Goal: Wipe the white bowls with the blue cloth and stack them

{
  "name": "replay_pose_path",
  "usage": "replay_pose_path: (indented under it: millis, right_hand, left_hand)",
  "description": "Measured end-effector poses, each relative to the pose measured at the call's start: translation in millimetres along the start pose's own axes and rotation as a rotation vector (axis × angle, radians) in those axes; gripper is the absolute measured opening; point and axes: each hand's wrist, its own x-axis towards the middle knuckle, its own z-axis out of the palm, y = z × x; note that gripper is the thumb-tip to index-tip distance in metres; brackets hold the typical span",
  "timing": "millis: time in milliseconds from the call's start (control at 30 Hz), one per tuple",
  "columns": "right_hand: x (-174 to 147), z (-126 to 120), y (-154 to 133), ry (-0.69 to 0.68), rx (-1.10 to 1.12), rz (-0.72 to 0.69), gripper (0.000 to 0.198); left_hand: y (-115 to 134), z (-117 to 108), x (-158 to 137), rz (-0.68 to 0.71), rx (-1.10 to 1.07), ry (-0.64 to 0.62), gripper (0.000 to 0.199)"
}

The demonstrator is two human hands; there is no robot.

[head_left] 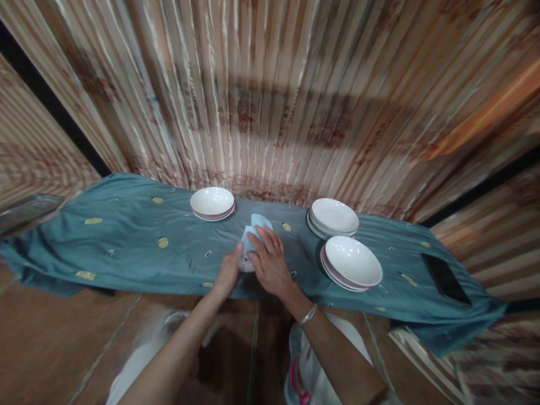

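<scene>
We find the dish (246, 263) between both hands near the tablecloth's (135, 247) front edge, mostly covered; the visible part is pale and speckled, its full shape unclear. The left hand (228, 273) pinches its side, fingertips hidden. The right hand (269, 261) lays slightly parted fingers over a soft blue cloth (261, 220); we cannot tell whether they grip it. Glossy, round bowls (353, 260) stand stacked nearby.

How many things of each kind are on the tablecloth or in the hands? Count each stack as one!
Stacks of white dishes: 3
Pale blue cloth: 1
Whitish thing, mostly hidden by the hands: 1
Black phone: 1
Total: 6
</scene>
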Motion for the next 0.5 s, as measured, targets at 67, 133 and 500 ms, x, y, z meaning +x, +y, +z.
replay_pose_path:
  millis: [67,133,500]
  right_hand:
    - [3.4,-0.4,5.8,0.04,0.071,0.056,0.047]
    - [6.5,2.0,12.6,0.081,0.161,0.119,0.048]
    - [20.3,47.2,62.2,0.153,0.703,0.569,0.061]
  left_hand:
    - [3.3,4.2,-3.0,0.038,0.023,-0.071,0.039]
    - [6.0,7.9,-4.9,0.052,0.031,-0.106,0.034]
    - [1.8,0.5,1.2,0.027,-0.013,0.012,0.049]
